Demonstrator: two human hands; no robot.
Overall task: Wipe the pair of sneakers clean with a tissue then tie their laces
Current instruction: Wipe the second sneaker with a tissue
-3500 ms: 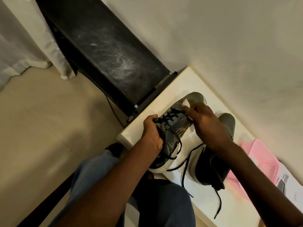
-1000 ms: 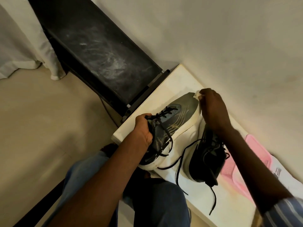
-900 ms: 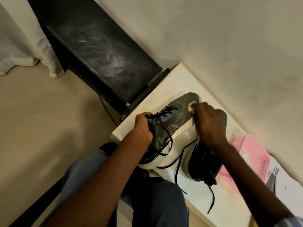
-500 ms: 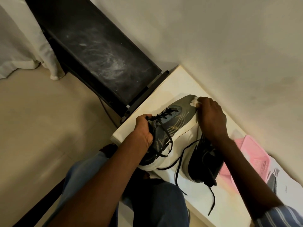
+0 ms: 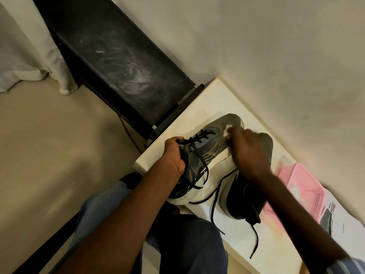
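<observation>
step: wiping first sneaker [image 5: 209,153], laces not yet tied
left hand [image 5: 173,159]: fingers curled round the sneaker's collar, holding it tilted on the desk [image 5: 199,107]
right hand [image 5: 248,153]: pinches tissue [image 5: 227,129] against the upper near the toe, blurred so finger lie is unclear
axis: sneaker runs heel near body, toe away toward the wall; wipe travels along it
nearer hand: right is at the toe end, left at the heel
second sneaker [image 5: 243,196]: just beside the first, partly under the right wrist, laces [image 5: 214,202] loose on desk

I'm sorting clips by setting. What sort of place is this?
Probably a room in a home: a curtain hangs to a tiled floor, and a small white table stands against a plain wall, with sneakers on it.
</observation>
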